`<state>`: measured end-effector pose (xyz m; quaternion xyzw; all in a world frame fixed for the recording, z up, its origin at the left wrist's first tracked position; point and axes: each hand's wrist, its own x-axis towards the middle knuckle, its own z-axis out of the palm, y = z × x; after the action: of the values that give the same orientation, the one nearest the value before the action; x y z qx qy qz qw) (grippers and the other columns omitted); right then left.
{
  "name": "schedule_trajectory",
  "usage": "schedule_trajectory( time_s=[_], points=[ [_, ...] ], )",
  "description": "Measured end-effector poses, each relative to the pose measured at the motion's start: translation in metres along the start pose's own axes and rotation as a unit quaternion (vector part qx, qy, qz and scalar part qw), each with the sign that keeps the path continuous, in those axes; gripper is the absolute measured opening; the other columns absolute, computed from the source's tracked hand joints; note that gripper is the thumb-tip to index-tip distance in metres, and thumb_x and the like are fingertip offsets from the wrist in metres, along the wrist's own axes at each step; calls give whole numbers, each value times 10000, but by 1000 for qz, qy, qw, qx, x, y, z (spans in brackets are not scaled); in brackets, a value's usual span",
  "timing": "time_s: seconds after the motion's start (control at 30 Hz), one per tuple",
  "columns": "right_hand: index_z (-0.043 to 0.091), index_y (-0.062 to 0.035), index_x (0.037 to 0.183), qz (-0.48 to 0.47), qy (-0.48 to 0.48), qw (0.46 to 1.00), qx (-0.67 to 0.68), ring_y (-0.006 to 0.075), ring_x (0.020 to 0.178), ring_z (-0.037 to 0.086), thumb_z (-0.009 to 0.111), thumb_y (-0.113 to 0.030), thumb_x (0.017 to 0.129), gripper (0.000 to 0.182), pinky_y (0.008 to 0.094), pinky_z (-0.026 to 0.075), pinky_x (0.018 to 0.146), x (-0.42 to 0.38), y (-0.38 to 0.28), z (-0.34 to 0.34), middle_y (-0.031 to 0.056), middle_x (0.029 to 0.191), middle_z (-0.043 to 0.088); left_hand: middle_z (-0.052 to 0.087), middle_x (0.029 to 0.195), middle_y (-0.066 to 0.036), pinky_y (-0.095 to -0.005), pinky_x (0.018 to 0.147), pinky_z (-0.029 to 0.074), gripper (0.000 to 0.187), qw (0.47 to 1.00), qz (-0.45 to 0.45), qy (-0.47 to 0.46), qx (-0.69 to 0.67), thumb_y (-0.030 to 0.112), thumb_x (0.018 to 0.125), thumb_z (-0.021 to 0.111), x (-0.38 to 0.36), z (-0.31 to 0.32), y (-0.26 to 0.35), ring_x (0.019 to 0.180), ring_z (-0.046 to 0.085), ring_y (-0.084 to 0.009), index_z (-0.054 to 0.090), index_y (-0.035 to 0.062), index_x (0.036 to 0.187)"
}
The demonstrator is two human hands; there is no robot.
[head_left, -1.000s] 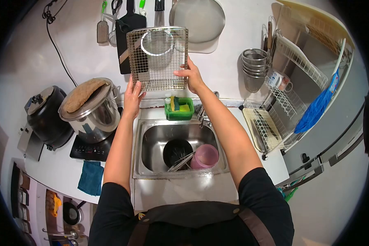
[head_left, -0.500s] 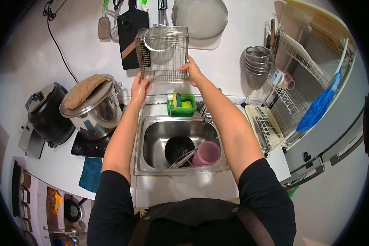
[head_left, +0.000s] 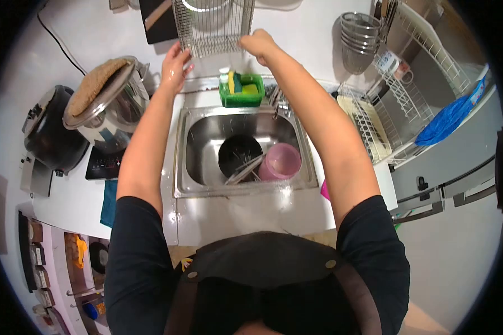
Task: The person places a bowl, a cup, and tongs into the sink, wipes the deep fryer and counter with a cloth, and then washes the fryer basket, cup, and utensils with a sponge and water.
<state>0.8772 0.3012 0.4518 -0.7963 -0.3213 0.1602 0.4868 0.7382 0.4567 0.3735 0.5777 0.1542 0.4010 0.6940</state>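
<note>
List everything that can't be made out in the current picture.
- Wire basket: upper part cut off by the head view's top edge.
- Hands, left and right: in the head view, their grip is unclear; the right's fingers are turned away.
- Steel pot: inside hidden in the head view by its lid.
- Pink container: contents too indistinct in the head view.

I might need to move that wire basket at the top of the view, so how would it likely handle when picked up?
The wire basket is probably stiff, since the sides in view look straight. It should be light for its size, being mostly open mesh. Its thin wires could snag on things.
</note>
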Motion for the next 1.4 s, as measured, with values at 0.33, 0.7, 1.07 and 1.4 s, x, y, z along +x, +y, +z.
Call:
schedule_trajectory(
  time_s=[0.33, 0.7, 1.07, 1.4],
  points=[
    [613, -30, 839, -293, -315, 876, -220, 326, 807, 566, 541, -99, 702, 169, 369, 451, 708, -102, 172, 22, 176, 847, 598, 476, 1163, -50, -259, 806, 400, 430, 985, 61, 39, 158, 128, 837, 513, -24, -24, -39, 1006, 470, -129, 382, 53, 1240],
    [612, -22, 838, -100, -269, 840, -460, 349, 818, 574, 600, -47, 638, 202, 379, 467, 706, -85, 309, -16, 196, 835, 600, 526, 1080, -212, -395, 842, 417, 493, 766, -162, -160, 601, 313, 764, 571, -126, -34, -237, 989, 515, -349, 455, 14, 1139],
    [605, 26, 733, -93, -132, 884, -438, 383, 752, 580, 531, -17, 657, 114, 413, 476, 663, -95, 234, -25, 258, 753, 576, 555, 1015, -193, -401, 784, 439, 381, 677, -232, -225, 661, 181, 814, 479, -126, -32, -273, 939, 544, -322, 405, 46, 1162],
    [540, 4, 649, -232, 8, 915, -331, 354, 646, 569, 522, -90, 670, 98, 435, 457, 592, -118, 217, 1, 201, 659, 568, 605, 800, -110, -360, 642, 453, 165, 693, 99, -520, 490, 199, 722, 560, -131, 107, -129, 714, 585, -249, 612, 68, 808]
  ],
)
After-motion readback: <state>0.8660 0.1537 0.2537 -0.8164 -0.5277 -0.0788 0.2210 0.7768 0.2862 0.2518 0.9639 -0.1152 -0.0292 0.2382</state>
